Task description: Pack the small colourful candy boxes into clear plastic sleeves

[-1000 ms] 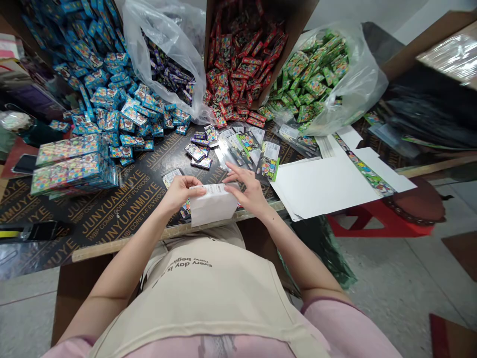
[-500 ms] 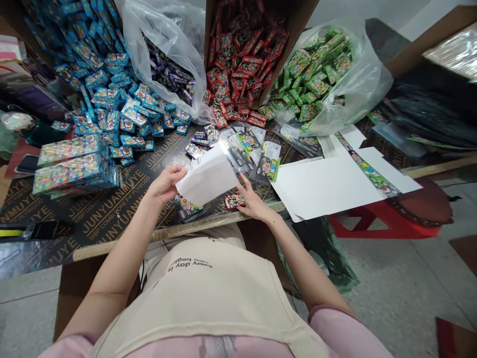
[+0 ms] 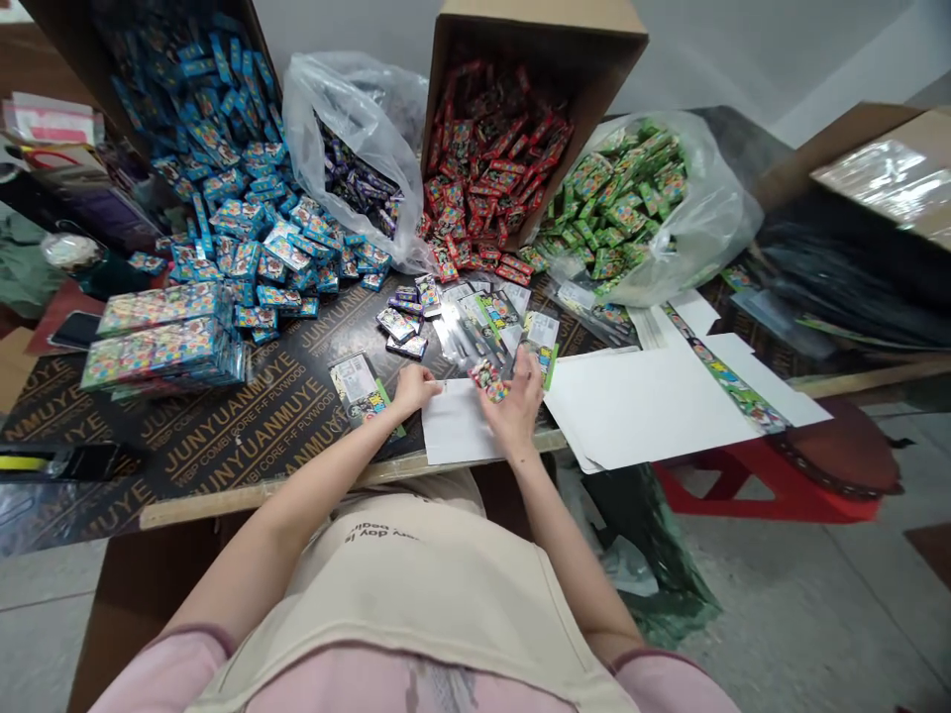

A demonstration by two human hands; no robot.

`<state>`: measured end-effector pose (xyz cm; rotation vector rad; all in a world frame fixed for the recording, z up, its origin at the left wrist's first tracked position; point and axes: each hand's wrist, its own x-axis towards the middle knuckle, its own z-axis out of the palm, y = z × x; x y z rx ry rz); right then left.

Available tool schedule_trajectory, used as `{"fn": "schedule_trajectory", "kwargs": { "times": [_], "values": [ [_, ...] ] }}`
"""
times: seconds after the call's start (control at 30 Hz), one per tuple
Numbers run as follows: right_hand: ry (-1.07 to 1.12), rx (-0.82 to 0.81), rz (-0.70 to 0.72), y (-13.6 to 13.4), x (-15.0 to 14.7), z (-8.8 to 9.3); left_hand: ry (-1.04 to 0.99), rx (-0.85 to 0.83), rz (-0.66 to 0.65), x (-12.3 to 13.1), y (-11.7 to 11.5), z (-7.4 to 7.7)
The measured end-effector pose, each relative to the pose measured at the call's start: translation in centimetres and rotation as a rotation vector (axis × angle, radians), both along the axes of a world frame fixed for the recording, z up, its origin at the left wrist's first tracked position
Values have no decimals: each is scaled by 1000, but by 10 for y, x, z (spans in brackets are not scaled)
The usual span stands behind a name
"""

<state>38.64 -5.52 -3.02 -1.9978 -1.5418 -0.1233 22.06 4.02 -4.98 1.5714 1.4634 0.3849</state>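
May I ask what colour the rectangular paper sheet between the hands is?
White; the sheet shows best in the head view.

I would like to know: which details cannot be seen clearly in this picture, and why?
Head view: part of the small red printed box, covered by the right hand.
Head view: whether the left hand pinches the white rectangular paper, hidden by the hand itself.
Head view: fine print on the green-white-black flat packet, too small.

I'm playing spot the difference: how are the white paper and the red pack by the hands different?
Colour: the paper is mostly white; the pack is red with bright printing.
Size: the paper looks bigger than the pack.
Hands: the left hand is at the paper's corner; the right hand holds the pack.
Both are near the table's edge.
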Motion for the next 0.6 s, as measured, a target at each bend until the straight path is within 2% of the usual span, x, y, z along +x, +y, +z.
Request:
{"fn": "schedule_trajectory", "kwargs": {
  "times": [0.13,0.2,0.27,0.37,0.47,0.53,0.6],
  "values": [
    [10,-78,-21,-10,-17,-25,103,98,-48,-4,-3,12],
    [47,-56,-12,-14,-13,-30,140,155,-54,-20,0,21],
    [92,-21,-13,-16,-6,-27,204,256,-20,-48,8,30],
    [152,42,-50,-15,3,-10,364,422,123,-105,23,38],
    [272,116,-25,-6,-2,18,319,328,169,-150,33,35],
    [386,162,70,7,-13,38,209,257,153,-162,36,29],
    [489,182,186,24,-29,54,134,231,154,-163,38,25]
  ]
}}
